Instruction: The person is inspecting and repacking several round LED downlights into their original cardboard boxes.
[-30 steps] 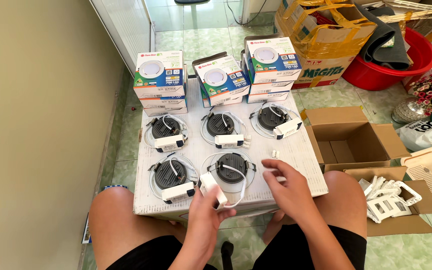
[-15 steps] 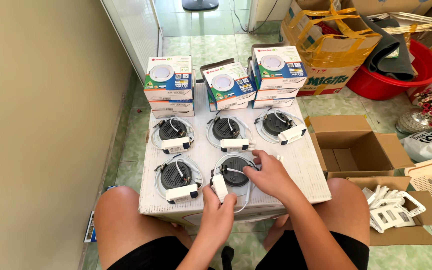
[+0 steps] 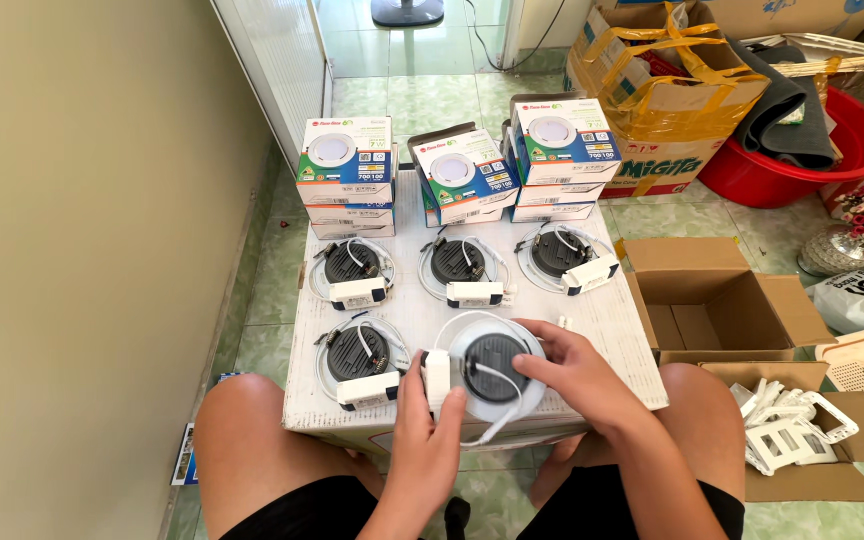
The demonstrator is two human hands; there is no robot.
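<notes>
A round downlight (image 3: 493, 366) with a black back and white rim lies face down at the front of a white foam board (image 3: 620, 330). My left hand (image 3: 428, 428) grips its small white driver box (image 3: 437, 377) on the left side. My right hand (image 3: 572, 372) holds the lamp's right rim, and a white wire loops below it. Several more downlights lie face down on the board, one to the left (image 3: 356, 352) and three behind (image 3: 459, 264). Stacks of lamp boxes (image 3: 466, 176) stand along the board's far edge.
An open brown carton (image 3: 709, 300) stands to the right of the board. A flat box of white plastic parts (image 3: 795, 432) sits by my right knee. A red tub (image 3: 802, 150) and a taped carton (image 3: 664, 90) are at the back right. A wall runs along the left.
My right hand has moved from the board's right part onto the front downlight. Both hands now hold the lamp, which sits closer to me. The camera has tilted slightly.
</notes>
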